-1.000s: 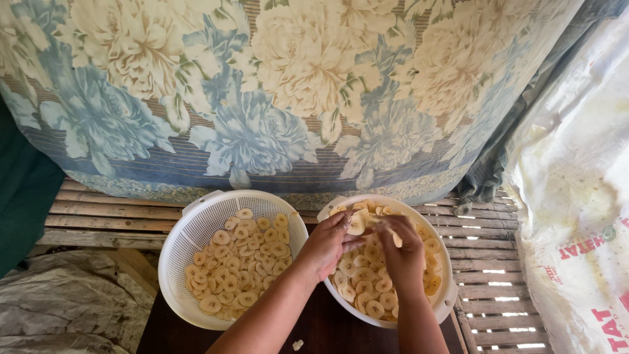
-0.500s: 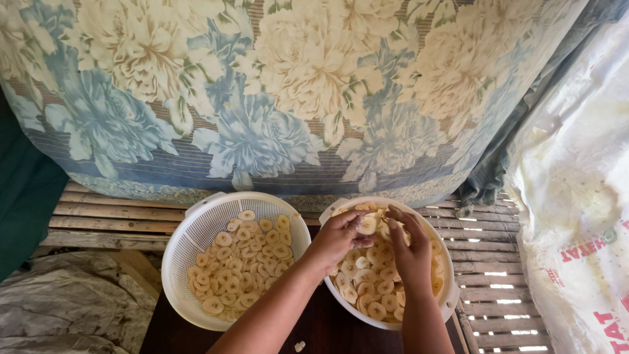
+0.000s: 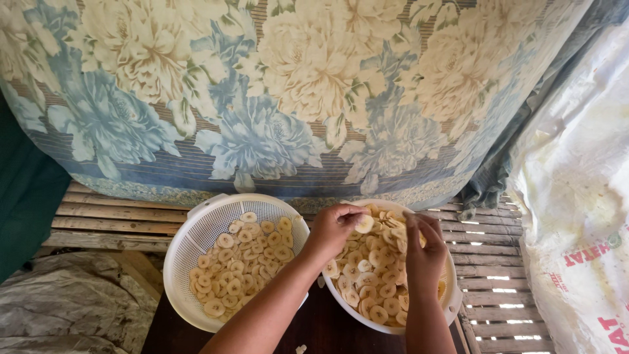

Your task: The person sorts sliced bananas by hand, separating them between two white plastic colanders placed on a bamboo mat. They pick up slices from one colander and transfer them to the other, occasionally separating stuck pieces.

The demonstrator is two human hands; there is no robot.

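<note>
Two white vessels sit side by side on a slatted bamboo floor (image 3: 118, 223). The bowl (image 3: 452, 305), at 5 o'clock in the view, is heaped with pale yellow banana slices (image 3: 370, 292). The colander (image 3: 196, 226), at 7 o'clock and just beside the bowl, holds a thinner layer of the same slices, mostly toward its near side.

Both hands work over the bowl. The left hand (image 3: 334, 229) hovers above the bowl's 10 o'clock rim, its fingers pinched on one slice (image 3: 364, 224) held just above the heap. The right hand (image 3: 424, 252) is over the bowl's 2 o'clock side, fingers curled down among the slices; whether it grips any cannot be told, since the back of the hand hides the fingertips. The two hands are near each other but apart.

Beyond the vessels, at 12 o'clock, hangs a large floral cloth (image 3: 295, 98) in blue and cream. At 3 o'clock stands a white woven sack (image 3: 576, 196) with red print. At 8 o'clock lies crumpled grey plastic (image 3: 65, 301), and a dark green sheet (image 3: 23, 210) fills the 9 o'clock edge.
</note>
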